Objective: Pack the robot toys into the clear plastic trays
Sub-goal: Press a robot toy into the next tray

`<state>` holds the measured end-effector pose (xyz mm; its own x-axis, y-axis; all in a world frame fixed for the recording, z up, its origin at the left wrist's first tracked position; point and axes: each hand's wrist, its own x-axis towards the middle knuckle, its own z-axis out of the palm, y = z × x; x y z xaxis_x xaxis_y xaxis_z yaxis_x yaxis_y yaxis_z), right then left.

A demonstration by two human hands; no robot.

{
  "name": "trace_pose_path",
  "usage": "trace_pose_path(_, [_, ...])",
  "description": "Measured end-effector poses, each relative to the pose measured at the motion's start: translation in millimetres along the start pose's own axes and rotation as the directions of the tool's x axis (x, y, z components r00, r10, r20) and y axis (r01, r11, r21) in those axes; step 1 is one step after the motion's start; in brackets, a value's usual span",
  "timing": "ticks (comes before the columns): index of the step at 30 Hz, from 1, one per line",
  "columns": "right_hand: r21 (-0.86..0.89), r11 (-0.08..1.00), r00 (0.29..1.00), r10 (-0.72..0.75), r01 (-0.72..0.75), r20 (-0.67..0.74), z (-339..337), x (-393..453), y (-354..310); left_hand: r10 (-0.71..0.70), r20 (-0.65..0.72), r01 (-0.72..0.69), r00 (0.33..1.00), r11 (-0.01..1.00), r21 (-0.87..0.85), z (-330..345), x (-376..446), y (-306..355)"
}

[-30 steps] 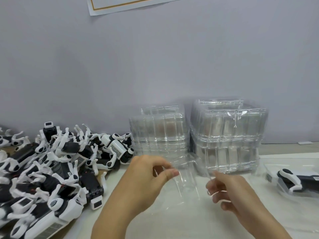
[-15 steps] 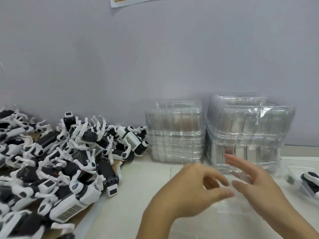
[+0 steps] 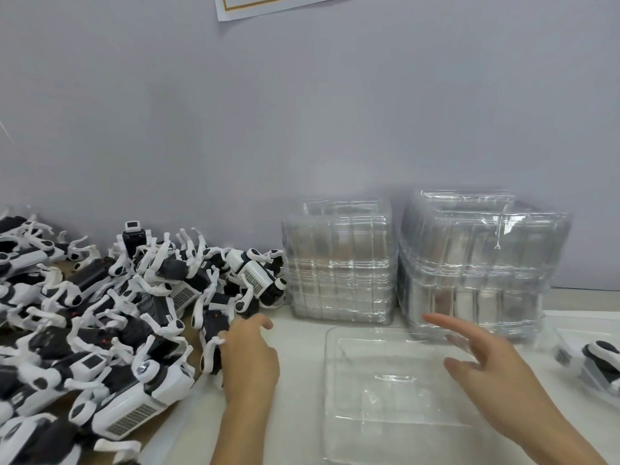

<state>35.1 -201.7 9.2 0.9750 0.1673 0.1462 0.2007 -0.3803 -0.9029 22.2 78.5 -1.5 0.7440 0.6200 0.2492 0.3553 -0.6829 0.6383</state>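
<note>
Toy pile [image 3: 100, 323]: black-and-white robot toys heaped along the counter's [image 3: 295, 391] left edge, back to the wall.
Left hand [image 3: 250, 359]: at the pile's right fringe, fingers curled round a black toy with white legs [image 3: 212, 333]; the grip itself is mostly hidden behind the hand.
Open tray [image 3: 396, 391]: clear, lying flat at the counter's front middle, nothing in it.
Tray stacks [image 3: 340, 263]: two stacks of clear trays against the wall behind the open tray.
Right hand [image 3: 493, 374]: above the open tray's right side, fingers spread wide, holding nothing.
Packed toy [image 3: 600, 360]: in a clear tray at the counter's right edge.
</note>
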Motion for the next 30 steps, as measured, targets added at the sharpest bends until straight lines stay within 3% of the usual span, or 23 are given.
trace_pose_path(7, [-0.035,0.999,1.0,-0.004,0.004,-0.016,0,0,0,-0.008,-0.222,-0.026,0.975,0.988,-0.154,-29,-2,28])
trace_pose_path(10, [-0.069,0.997,0.999,-0.023,0.021,-0.027,0,1,-2,0.07,-0.205,-0.126,0.976,0.953,-0.277,-43,-6,49])
trace_pose_path(15, [-0.107,0.993,0.998,-0.047,0.043,-0.035,-1,-2,-6,0.248,-0.296,-0.338,0.922,0.889,-0.309,-66,-21,84])
trace_pose_path(18, [-0.168,0.984,0.993,-0.075,0.06,-0.086,-1,-3,-7,0.247,-0.334,-0.372,0.91,0.842,-0.39,-79,-21,89])
trace_pose_path(20, [-0.281,0.958,0.988,-0.09,0.05,-0.129,-3,-3,-10,0.149,-0.286,-0.289,0.946,0.785,-0.548,-80,-20,91])
trace_pose_path(23, [-0.408,0.908,0.973,-0.171,0.094,-0.156,-4,-5,-22,0.034,-0.063,-0.071,0.997,0.589,-0.805,-76,-24,98])
trace_pose_path(25, [-0.387,0.901,0.954,-0.266,0.196,-0.137,-1,-6,-30,0.033,0.08,0.053,0.996,0.497,-0.866,-72,-29,102])
trace_pose_path(30, [-0.331,0.855,0.893,-0.445,0.399,-0.074,16,-6,-38,0.077,0.336,0.279,0.939,0.401,-0.872,-64,-36,110])
